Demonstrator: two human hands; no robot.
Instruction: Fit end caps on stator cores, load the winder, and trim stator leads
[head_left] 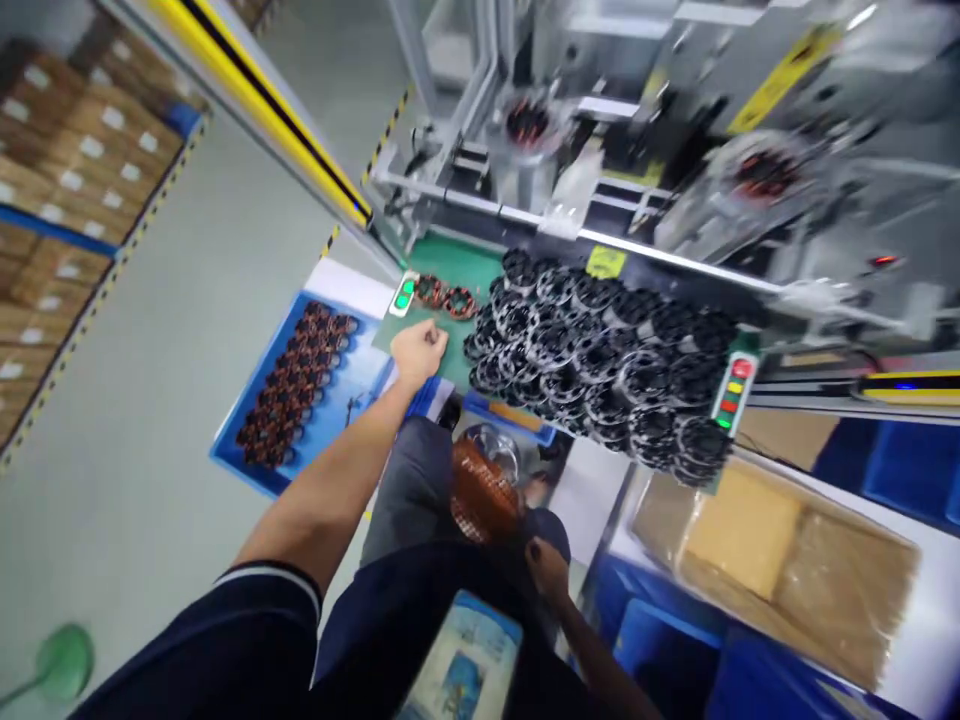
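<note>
My left hand (420, 352) is closed over the left end of the green mat (457, 257); whether anything is inside the fingers is hidden. Just beyond it lie two copper-wound motor stators (459, 302), beside a small panel with green buttons (403, 294). Low by my right thigh, my right hand (549, 568) is curled and blurred, and what it may hold cannot be made out. Near it, between my legs, is an orange-brown perforated thing (484, 490) of unclear kind. Stacked black and silver rings (574, 345) cover much of the mat to the right of my left hand.
A blue tray (251, 475) with rows of copper-wound stators stands at left. Behind the mat rises a machine with two round fixtures (529, 125). A second button panel (735, 392) is at the mat's right end. Wrapped cardboard (795, 570) and blue bins (667, 640) lie lower right.
</note>
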